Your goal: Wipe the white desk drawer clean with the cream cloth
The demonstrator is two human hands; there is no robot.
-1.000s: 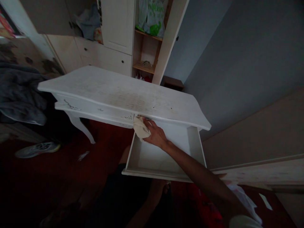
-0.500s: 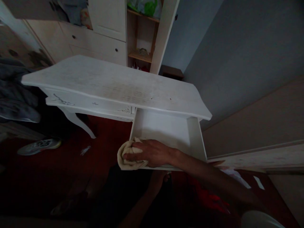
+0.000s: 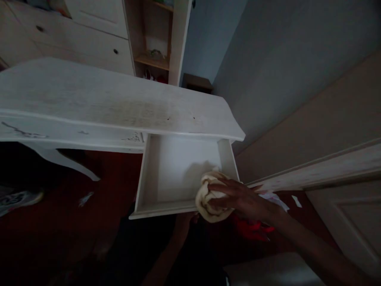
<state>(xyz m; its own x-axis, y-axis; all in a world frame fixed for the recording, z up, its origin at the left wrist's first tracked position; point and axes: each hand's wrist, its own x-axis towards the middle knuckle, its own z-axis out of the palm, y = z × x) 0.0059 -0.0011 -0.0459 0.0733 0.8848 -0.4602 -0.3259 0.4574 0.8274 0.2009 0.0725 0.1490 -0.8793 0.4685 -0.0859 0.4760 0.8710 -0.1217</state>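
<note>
Gripping a bunched cream cloth (image 3: pixel 212 200) at the open drawer (image 3: pixel 175 174) corner, right hand (image 3: pixel 241 198) closed, left hand (image 3: pixel 186 222) unclear, no legible writing

Home bedroom, white dressing table (image 3: pixel 89 99), cream wardrobe (image 3: pixel 98 24), red carpet (image 3: pixel 113 178)

One cloth (image 3: pixel 212 198) under the right hand (image 3: pixel 244 198); one open drawer (image 3: pixel 166 171) left of it; one table (image 3: pixel 104 103) beyond; one shoe (image 3: pixel 14 197) far left.

So there's a white desk (image 3: pixel 113 105) with a grubby, scuffed bare top, one drawer (image 3: pixel 143 180) pulled out underneath. It stands on a dark red floor (image 3: pixel 38 226); a scrap of paper (image 3: pixel 85 198) and a shoe (image 3: pixel 14 198) lie there.
</note>
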